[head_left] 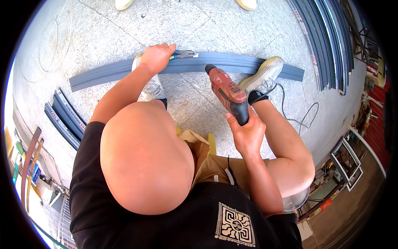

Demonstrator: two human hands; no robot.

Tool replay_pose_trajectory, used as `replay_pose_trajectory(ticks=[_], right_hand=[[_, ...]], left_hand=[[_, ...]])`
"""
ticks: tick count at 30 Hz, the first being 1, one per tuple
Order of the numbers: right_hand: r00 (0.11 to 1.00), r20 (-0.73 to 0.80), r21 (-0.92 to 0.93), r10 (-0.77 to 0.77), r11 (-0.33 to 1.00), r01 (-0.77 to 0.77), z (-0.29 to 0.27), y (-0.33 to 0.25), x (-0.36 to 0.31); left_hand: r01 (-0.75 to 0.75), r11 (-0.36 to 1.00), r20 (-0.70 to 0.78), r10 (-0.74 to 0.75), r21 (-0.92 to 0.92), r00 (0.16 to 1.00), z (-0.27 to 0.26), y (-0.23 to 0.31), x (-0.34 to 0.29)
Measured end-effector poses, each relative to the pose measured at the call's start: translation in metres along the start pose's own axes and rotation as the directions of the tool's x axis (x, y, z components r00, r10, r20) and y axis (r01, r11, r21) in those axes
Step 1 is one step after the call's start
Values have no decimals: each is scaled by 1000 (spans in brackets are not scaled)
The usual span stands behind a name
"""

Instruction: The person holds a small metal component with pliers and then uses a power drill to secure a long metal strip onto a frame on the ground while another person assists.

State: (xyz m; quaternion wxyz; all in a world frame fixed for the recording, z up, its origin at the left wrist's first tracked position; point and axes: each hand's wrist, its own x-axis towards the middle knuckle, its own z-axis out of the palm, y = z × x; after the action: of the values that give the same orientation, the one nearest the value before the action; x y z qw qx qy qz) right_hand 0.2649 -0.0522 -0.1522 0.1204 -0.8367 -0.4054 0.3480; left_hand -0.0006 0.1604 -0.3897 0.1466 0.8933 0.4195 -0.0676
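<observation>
A long grey profile strip (112,71) lies across the floor in front of me, with my shoes (266,74) resting on or against it. My left hand (157,57) is closed around a pair of pliers (184,54) with blue handles; their dark jaws point right, over the far edge of the strip. In my right hand (248,132) is a red and black power drill (226,88), gripped at its dark rear end. Its black nose reaches the near edge of the strip; I cannot tell whether it touches. No bit can be made out.
A black cord (304,122) loops over the floor beside my right foot. Dark profile bundles (331,45) lie at the far right, and shorter profiles (64,114) at the left. A metal frame (347,159) and clutter stand along the right side. Two pale feet-like ends (247,4) show at the top.
</observation>
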Motion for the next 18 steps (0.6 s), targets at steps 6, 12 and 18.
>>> replay_pose_trajectory(ticks=[6, 12, 18], right_hand=[[996, -39, -18, -85, 996, 85, 5, -4, 13], [993, -28, -12, -114, 993, 114, 5, -18, 21], [998, -3, -50, -65, 997, 65, 7, -21, 22]], left_hand=[[-25, 1000, -32, 25, -1, 999, 7, -2, -2], [-19, 999, -50, 18, -27, 999, 8, -4, -2], [-2, 1000, -20, 2, -19, 1000, 9, 1, -2]])
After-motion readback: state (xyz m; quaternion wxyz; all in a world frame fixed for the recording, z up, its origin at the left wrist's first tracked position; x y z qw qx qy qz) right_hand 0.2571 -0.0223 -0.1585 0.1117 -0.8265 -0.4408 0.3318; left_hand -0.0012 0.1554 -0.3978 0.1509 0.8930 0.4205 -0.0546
